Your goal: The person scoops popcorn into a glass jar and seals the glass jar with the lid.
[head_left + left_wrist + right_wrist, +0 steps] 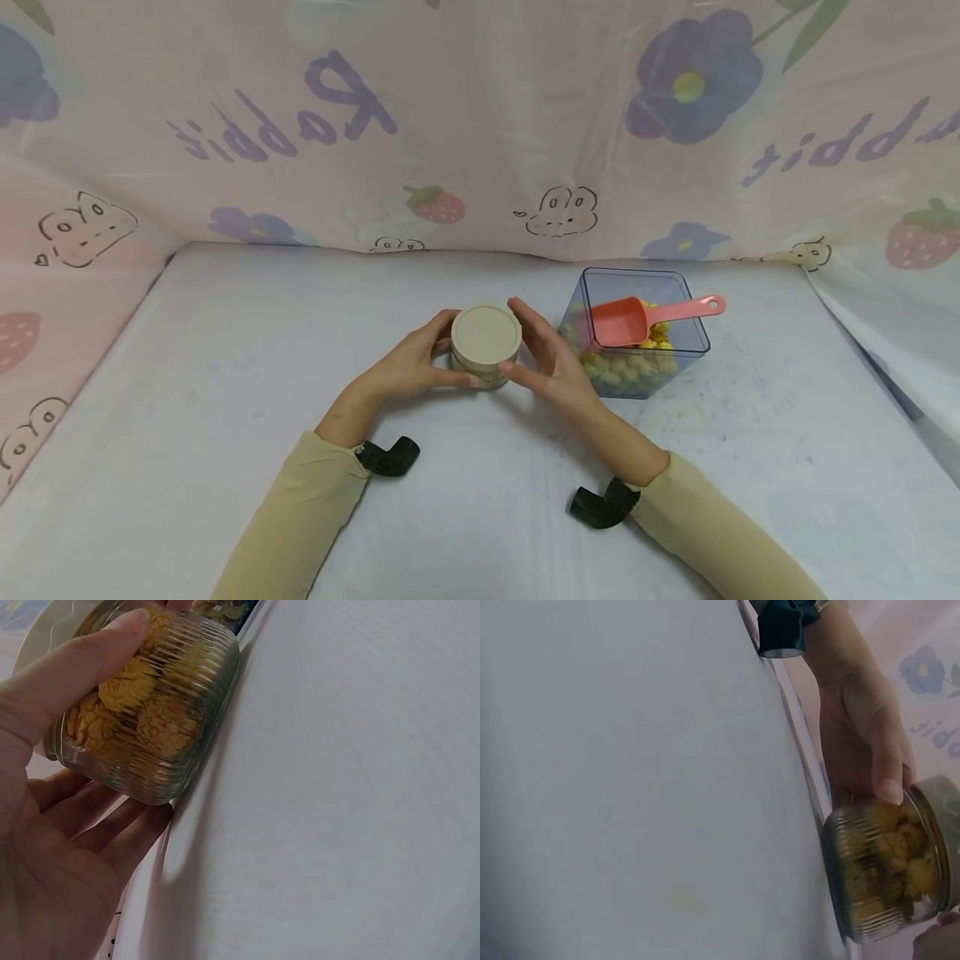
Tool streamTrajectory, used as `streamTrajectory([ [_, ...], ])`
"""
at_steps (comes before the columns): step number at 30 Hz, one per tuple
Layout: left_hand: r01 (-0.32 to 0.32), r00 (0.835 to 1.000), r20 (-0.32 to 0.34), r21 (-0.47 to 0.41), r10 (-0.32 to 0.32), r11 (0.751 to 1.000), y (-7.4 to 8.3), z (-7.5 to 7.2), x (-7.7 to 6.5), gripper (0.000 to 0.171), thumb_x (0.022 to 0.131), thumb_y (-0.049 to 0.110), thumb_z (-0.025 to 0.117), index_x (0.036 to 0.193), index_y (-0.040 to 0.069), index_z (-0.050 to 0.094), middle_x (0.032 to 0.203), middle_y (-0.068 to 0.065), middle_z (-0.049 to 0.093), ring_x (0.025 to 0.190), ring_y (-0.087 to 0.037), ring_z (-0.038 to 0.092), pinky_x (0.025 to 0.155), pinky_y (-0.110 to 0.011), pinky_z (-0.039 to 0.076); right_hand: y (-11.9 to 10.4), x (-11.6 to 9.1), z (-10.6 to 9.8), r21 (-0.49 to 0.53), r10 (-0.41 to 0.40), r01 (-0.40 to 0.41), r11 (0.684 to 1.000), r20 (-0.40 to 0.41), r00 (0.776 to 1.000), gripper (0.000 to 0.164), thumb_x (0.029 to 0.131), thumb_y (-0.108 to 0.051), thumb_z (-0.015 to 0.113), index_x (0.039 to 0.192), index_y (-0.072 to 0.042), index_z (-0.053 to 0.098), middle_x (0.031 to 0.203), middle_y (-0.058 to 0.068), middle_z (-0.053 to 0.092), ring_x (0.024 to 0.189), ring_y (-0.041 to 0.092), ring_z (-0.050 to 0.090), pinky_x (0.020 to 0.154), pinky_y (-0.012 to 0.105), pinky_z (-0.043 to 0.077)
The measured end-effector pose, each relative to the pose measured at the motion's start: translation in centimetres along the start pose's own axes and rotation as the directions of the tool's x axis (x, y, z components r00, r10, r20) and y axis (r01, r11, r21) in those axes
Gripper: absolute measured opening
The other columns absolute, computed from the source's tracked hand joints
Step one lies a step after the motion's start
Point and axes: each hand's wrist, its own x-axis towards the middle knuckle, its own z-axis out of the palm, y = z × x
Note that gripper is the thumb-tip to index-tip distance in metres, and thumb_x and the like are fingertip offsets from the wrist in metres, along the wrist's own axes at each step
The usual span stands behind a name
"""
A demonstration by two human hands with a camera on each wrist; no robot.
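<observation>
A ribbed clear glass jar [161, 712] with a cream lid [486, 333] stands upright on the white table, holding yellow lumps that look like dried flower heads. My left hand [412, 362] grips the jar from the left, its thumb across the near side and fingers behind and low on the glass. From the right, my right hand [558, 367] is around the lidded top, thumb at the near edge and a forefinger at the far edge. Only a little of the right hand shows in the right wrist view, beside the lid.
Just right of the hands stands a bluish clear square bin [697, 337] with more yellow lumps. A pink scoop [622, 323] lies in it, its handle sticking out over the right rim. A printed curtain [480, 125] hangs behind the white table [225, 350].
</observation>
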Motion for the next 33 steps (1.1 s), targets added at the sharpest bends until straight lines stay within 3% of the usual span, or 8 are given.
streamTrajectory([
  [5,-0.011,1.0,0.009,-0.014,0.012,1.0,-0.11,0.0,0.03,0.081,0.074,0.006,0.082,0.14,0.005,0.035,0.142,-0.01,0.044,0.136,-0.026,0.04,0.115,-0.039,0.032,0.03,0.24,-0.24,0.062,0.004,-0.008,0.998,0.071,0.998,0.076,0.085,0.012,0.058,0.15,0.004,0.02,0.159,0.019,0.015,0.148,0.028,0.011,0.121,0.044,0.006],
  [11,-0.004,1.0,0.013,-0.024,0.004,1.0,-0.06,0.02,0.0,0.08,0.075,0.005,0.081,0.14,0.005,0.035,0.142,-0.011,0.043,0.136,-0.026,0.041,0.114,-0.039,0.033,-0.19,0.24,-0.12,0.102,0.064,-0.066,0.993,0.026,0.998,0.075,0.083,0.011,0.061,0.149,0.001,0.026,0.156,0.019,0.023,0.147,0.026,0.019,0.122,0.041,0.01],
  [15,0.009,1.0,0.007,-0.01,-0.009,1.0,0.02,0.0,-0.05,0.081,0.075,0.006,0.082,0.141,0.005,0.035,0.142,-0.011,0.043,0.136,-0.027,0.04,0.114,-0.04,0.033,-0.27,0.36,0.11,0.079,0.102,-0.101,0.992,-0.013,0.995,0.078,0.081,0.01,0.066,0.148,0.001,0.028,0.154,0.017,0.027,0.145,0.026,0.024,0.121,0.039,0.015],
  [24,-0.016,1.0,0.01,-0.003,0.016,1.0,-0.04,0.0,0.0,0.08,0.075,0.002,0.081,0.14,0.003,0.035,0.143,-0.014,0.042,0.136,-0.029,0.04,0.114,-0.039,0.033,0.37,0.67,0.5,-0.01,0.1,-0.102,0.995,-0.083,0.992,0.084,0.072,0.001,0.081,0.139,-0.001,0.03,0.142,0.014,0.036,0.135,0.024,0.034,0.119,0.04,0.023],
  [33,0.0,1.0,0.007,-0.007,0.0,1.0,-0.1,0.03,-0.03,0.08,0.075,0.003,0.081,0.14,0.004,0.035,0.142,-0.013,0.043,0.135,-0.028,0.042,0.114,-0.038,0.034,0.28,0.71,0.57,-0.048,0.107,-0.11,0.993,-0.069,0.992,0.089,0.072,0.0,0.081,0.142,-0.003,0.025,0.145,0.016,0.032,0.138,0.025,0.031,0.119,0.043,0.021],
])
